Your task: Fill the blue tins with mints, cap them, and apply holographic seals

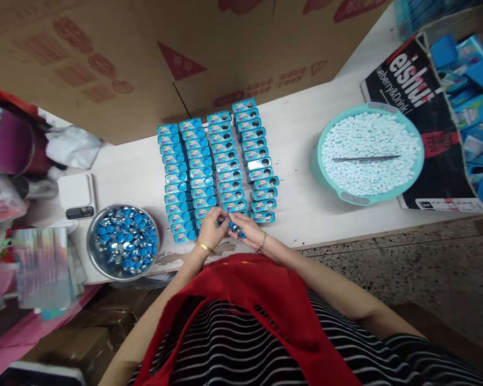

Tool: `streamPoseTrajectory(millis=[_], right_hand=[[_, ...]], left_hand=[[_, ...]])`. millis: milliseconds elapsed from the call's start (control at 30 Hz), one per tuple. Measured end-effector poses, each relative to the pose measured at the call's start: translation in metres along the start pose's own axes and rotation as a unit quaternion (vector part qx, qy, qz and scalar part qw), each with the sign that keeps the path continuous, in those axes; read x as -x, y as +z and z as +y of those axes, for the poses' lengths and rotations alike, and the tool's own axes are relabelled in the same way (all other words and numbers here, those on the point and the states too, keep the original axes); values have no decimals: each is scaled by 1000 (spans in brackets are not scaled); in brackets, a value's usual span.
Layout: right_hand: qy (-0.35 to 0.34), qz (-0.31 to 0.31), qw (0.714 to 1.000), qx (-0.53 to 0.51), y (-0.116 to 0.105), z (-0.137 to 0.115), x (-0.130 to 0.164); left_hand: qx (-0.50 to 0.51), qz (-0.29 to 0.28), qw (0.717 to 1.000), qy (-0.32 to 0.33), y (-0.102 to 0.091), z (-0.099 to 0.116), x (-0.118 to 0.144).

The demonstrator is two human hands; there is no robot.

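My right hand (247,229) is cupped around several small round blue caps (237,230) with silvery rims. My left hand (211,230) meets it at the fingertips, its fingers pinched together; whatever lies between them is hidden. Both hands are over the near end of four columns of small blue tins (201,173). Tins in the two left columns have blue round tops. In the two right columns, tins (261,194) show dark round openings, some with white bits inside. A steel bowl (92,247) at the left holds many more blue caps (131,238).
At the right, a mint-green tub (317,156) holds white pellets with dark thin sticks (366,158) lying on top. Beside it a black carton (406,107) contains blue boxes. A large cardboard box (145,64) stands behind the tins. A white scale (76,193) sits at left.
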State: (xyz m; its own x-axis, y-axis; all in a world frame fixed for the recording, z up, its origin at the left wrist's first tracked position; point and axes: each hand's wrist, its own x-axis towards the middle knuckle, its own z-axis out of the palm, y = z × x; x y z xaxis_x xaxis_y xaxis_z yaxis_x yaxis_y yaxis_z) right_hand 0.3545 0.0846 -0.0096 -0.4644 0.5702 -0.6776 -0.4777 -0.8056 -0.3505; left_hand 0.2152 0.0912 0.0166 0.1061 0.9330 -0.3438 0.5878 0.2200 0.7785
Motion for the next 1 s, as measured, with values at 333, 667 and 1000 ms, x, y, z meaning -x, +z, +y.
streamPoseTrajectory(millis=[333, 667, 1000], right_hand=[[-8, 1, 999, 35, -1, 11, -5], [13, -7, 1000, 14, -5, -1, -2], [33, -26, 999, 21, -4, -12, 11]], left_hand=[[19, 71, 994, -81, -2, -20, 10], [-277, 8, 939, -205, -20, -21, -33], [-367, -64, 886, -277, -26, -20, -48]])
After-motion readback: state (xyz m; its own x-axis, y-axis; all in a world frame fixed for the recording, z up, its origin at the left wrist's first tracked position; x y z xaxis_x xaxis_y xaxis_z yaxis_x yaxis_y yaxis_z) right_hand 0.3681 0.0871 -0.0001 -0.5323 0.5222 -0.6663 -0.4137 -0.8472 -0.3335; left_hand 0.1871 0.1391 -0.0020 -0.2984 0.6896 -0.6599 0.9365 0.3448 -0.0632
